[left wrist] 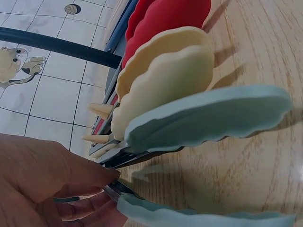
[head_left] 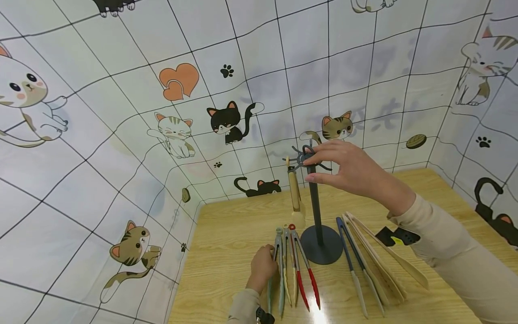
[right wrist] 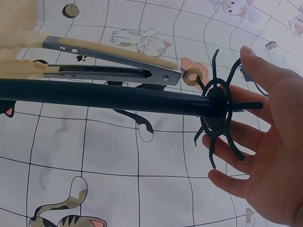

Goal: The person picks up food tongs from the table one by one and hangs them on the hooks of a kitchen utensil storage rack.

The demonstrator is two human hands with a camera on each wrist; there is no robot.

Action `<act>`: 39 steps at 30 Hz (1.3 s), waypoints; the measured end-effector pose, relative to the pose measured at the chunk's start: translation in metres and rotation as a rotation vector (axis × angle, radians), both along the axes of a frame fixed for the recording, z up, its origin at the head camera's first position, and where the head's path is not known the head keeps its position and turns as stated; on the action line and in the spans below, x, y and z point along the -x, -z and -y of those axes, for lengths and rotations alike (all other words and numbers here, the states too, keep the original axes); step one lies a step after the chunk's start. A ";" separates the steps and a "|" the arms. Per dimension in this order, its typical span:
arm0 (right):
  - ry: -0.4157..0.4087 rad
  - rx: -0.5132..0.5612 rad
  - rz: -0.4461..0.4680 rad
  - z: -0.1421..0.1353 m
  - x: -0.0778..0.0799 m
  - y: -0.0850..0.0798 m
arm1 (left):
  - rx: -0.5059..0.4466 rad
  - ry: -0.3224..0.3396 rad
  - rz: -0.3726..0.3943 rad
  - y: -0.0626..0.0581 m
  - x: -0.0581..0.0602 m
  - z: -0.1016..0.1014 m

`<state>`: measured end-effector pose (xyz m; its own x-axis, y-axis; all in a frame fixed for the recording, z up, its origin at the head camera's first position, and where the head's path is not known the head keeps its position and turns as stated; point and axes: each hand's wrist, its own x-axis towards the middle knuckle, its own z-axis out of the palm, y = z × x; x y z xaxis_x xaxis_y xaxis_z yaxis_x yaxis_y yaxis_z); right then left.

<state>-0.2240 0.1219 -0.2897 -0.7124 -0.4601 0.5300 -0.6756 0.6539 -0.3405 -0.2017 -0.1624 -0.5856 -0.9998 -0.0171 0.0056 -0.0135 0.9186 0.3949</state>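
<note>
Thumb and fingers of my left hand (head_left: 263,267) pinch the metal part of the teal-tipped tongs (left wrist: 203,116), which lie leftmost in a row on the table. Beside them are cream-tipped tongs (left wrist: 170,75) and red-handled tongs (head_left: 301,274). My right hand (head_left: 344,168) is at the top of a dark hook stand (head_left: 315,202), fingers spread loosely around its ring of hooks (right wrist: 218,106). In the right wrist view the thumb tip is right at one hook. Another pair of cream tongs (right wrist: 113,52) hangs by its loop from a hook at the far side.
Blue tongs (head_left: 356,265) and long wooden tongs (head_left: 374,261) lie right of the stand's round base (head_left: 321,252). The wooden table (head_left: 226,234) meets a cat-patterned cloth wall (head_left: 259,72) behind and at the sides.
</note>
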 end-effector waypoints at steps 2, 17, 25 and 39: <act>0.001 0.002 -0.003 0.000 0.000 0.000 | 0.013 -0.003 -0.009 0.000 -0.001 0.000; -0.007 -0.025 -0.025 -0.001 0.000 -0.001 | -0.023 0.008 -0.048 0.005 -0.002 0.003; -0.021 -0.092 0.039 -0.004 -0.004 -0.011 | -0.080 -0.010 -0.062 0.003 0.000 0.008; -0.051 -0.210 0.124 -0.012 -0.009 -0.020 | -0.112 0.049 -0.168 -0.022 0.006 0.010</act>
